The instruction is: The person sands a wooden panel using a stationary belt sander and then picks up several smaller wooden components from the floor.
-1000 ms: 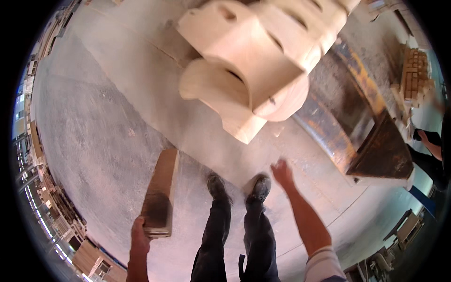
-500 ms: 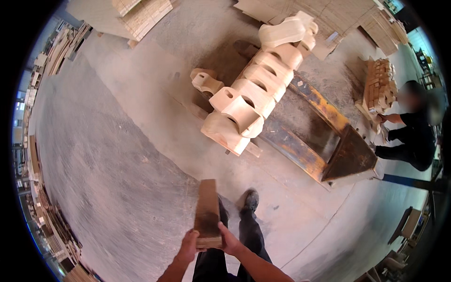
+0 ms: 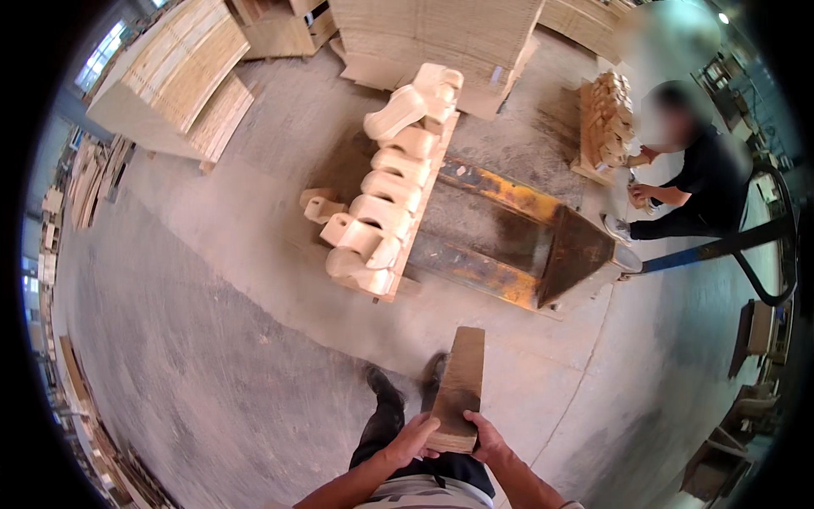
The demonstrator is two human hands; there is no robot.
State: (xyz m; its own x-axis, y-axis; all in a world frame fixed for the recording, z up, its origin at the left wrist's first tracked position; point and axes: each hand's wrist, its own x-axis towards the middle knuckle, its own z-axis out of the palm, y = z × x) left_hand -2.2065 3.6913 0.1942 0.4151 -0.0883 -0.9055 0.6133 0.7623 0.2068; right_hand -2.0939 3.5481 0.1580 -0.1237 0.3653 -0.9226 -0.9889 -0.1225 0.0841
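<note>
A thick wooden block (image 3: 460, 373), long and brown with a dark patch near its lower end, is held out in front of my body. Around its near left edge wraps my left hand (image 3: 414, 439), thumb on the top face. On the opposite edge, my right hand (image 3: 487, 434) grips the block, its thumb also on top. The block's underside and some of my fingers are hidden. Ahead, curved pale wooden pieces (image 3: 386, 199) stand in a row on a wooden pallet (image 3: 424, 208), apart from my hands.
A worn yellow pallet jack (image 3: 509, 199) lies right of the pallet, its blue handle (image 3: 704, 250) reaching right. Beyond it a person in dark clothes (image 3: 708, 170) crouches beside another stack of wooden pieces (image 3: 610, 119). Large sheet stacks (image 3: 174, 81) stand at the back.
The view has swung, so the pallet and jack appear further left. Both hands still hold the block, now right of centre in the picture. The crouching person's hands have drawn nearer their body.
</note>
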